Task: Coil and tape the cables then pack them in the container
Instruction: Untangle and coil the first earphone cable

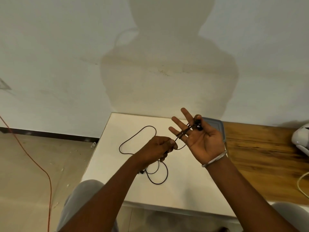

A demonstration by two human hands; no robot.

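Step in hand: coiling the cable (148, 126) round my right hand (202, 141); by my reckoning it is early, with taping and packing not yet begun.
Right hand: raised above the desk (184, 190), palm turned up to me, fingers (179, 123) spread and pointing away. My thumb pinches the earbuds (198, 125) against the base of the forefinger, and a few turns of cable cross the fingers.
Left hand: lower and just to the left of the right one. Its (158, 148) thumb and forefinger pinch the running strand close beside my right little finger, and the other fingers are curled under.
Where the cable is: one end is pinned in my right hand. The rest trails down through my left hand and lies on the white desk in two loose loops, one to the far left and one near me.
Relation that matters: the slack lies below and to the left of the spread fingers, so my left hand is the nearer one to feed it. Each turn should go across the fingers, at right angles to their length.
Container: a grey tub (214, 124) sits behind my right hand at the desk's far right corner, partly hidden.
Risk: I judge that the loops could snag on each other as I draw them up.
Tape: I see none.
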